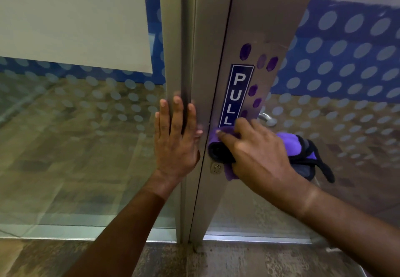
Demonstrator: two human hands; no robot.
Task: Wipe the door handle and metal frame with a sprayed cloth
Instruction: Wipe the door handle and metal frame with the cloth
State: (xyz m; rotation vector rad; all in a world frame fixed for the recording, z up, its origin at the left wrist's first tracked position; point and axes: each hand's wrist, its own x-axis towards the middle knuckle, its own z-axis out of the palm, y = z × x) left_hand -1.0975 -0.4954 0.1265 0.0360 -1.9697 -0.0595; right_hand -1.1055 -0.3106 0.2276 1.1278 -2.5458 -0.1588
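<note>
My right hand [257,153] grips a purple cloth with black edging [290,144] and presses it against the door's metal frame [218,38], just below a blue PULL sticker [236,95]. The cloth covers the near door handle, so I cannot see it. A silver lever handle [267,118] on the far side shows through the glass. A keyhole [216,168] sits right under the cloth. My left hand [176,138] lies flat with fingers spread on the fixed metal post [173,38] beside the door edge, holding nothing.
Glass panels with a dotted film [346,71] flank the frame on both sides. A white sheet [71,17] covers the upper left glass. Purple fingerprint-like marks [245,51] dot the frame near the sticker. A worn floor strip [216,259] runs along the bottom.
</note>
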